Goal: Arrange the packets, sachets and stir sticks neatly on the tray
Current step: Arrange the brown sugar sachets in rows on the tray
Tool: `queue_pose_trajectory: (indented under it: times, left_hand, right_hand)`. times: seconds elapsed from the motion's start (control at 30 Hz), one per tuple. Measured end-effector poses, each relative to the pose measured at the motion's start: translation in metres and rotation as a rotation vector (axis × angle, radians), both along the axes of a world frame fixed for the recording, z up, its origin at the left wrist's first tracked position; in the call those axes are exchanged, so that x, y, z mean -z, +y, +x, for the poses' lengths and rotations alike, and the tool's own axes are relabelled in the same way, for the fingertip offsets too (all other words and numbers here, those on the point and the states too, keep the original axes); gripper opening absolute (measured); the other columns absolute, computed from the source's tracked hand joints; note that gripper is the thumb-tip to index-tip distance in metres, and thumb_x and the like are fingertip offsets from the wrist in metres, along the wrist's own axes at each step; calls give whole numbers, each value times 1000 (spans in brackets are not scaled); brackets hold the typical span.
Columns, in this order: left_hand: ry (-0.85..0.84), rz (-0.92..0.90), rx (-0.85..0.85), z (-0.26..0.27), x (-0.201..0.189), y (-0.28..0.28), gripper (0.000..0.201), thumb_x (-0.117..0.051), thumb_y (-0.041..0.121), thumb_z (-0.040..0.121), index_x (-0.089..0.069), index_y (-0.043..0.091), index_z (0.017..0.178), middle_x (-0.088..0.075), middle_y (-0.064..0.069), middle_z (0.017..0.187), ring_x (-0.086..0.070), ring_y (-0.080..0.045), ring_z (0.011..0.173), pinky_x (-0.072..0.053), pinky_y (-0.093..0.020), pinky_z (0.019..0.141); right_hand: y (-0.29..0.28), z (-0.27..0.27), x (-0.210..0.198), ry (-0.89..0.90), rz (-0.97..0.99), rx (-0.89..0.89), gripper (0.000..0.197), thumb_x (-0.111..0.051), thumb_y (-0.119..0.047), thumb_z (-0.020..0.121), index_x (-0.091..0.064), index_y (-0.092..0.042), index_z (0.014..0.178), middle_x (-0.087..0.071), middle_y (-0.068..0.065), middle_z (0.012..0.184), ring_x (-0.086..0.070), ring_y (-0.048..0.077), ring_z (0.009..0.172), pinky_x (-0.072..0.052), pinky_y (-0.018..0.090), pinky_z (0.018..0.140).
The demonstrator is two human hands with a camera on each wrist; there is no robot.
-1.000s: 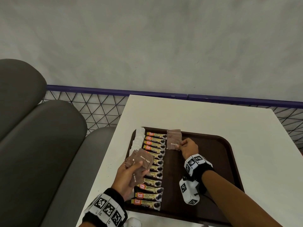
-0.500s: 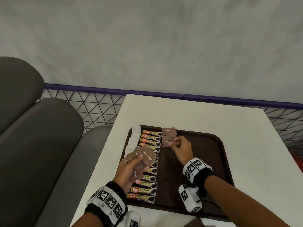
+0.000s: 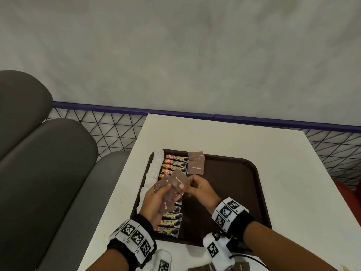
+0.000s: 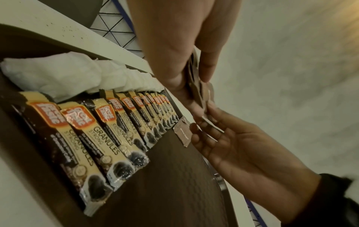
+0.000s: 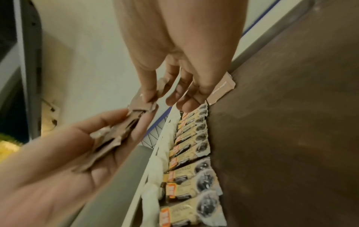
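Sachets of brown sugar, a loose fan of flat brown paper squares [image 3: 172, 189], sit in the left hand [image 3: 154, 200] above the dark brown plastic tray [image 3: 234, 192], held as a supply to deal from. Its fingers curl under the fan with the thumb clamping the top. The right hand [image 3: 197, 189] meets it, thumb and forefinger pinching the uppermost sachet's edge, likely to peel it off for the small overlapped stack [image 3: 196, 163] by the far rim. Beside that stack runs a neat column of yellow-and-brown coffee granule sticks [image 3: 172, 165], with white paper packets [image 3: 155, 169] along the tray's left edge.

Dim, even light — blurred wrist views
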State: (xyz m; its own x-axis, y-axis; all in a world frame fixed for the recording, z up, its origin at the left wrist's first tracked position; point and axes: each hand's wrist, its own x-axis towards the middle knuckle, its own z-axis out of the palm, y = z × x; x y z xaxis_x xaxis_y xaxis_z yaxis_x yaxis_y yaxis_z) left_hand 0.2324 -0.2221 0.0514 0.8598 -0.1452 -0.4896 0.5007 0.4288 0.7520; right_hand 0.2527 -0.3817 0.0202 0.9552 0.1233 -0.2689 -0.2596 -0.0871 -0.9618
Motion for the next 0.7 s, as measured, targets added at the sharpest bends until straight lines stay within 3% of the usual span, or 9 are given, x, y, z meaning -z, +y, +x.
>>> queue_pose_trajectory:
  times: [0.1,0.17,0.23,0.33,0.53,0.7]
  left_hand:
    - [32,-76,-19,0,1,5,24,-46,5,94,-56,6,116,-67,-23,111,-63,-34,105,-58,-36,77]
    - [35,-88,-28,0,1,8,22,-45,5,95,-56,6,114,-67,-23,108,-64,-33,103,-58,-35,73]
    - [31,-78,-35,2,2,12,21,-45,6,95,-56,6,113,-68,-21,107,-66,-31,101,-58,-35,73]
    - [37,-55,-52,5,6,18,22,-47,8,95,-56,6,115,-69,-19,109,-67,-31,101,-59,-35,74]
    - [65,-56,-42,10,12,26,28,-48,10,94,-55,6,121,-68,-19,110,-65,-31,104,-60,-33,69]
    - [62,-47,-3,13,14,30,31,-45,12,95,-55,2,122,-66,-21,114,-63,-32,107,-57,-37,78]
  right_hand:
    - [-7,6,0,26,79,156,11,-64,-6,83,-54,-11,87,-62,3,86,-59,13,74,-49,21,64]
    - [-15,15,3,17,49,241,13,-62,-3,84,-54,-14,86,-63,6,88,-61,16,72,-49,21,61]
    - [-24,25,9,9,-67,302,18,-63,-4,84,-53,-18,80,-63,7,87,-60,17,72,-48,22,60]
    - [-35,37,20,17,-287,320,17,-69,-8,80,-54,-17,76,-64,7,85,-58,19,80,-47,34,73]
    - [-38,53,28,53,-497,320,19,-69,-10,80,-63,-1,95,-58,6,85,-53,19,80,-39,24,72]
    - [-33,60,35,53,-579,339,20,-69,-9,80,-61,1,96,-55,7,85,-50,20,80,-38,25,71]
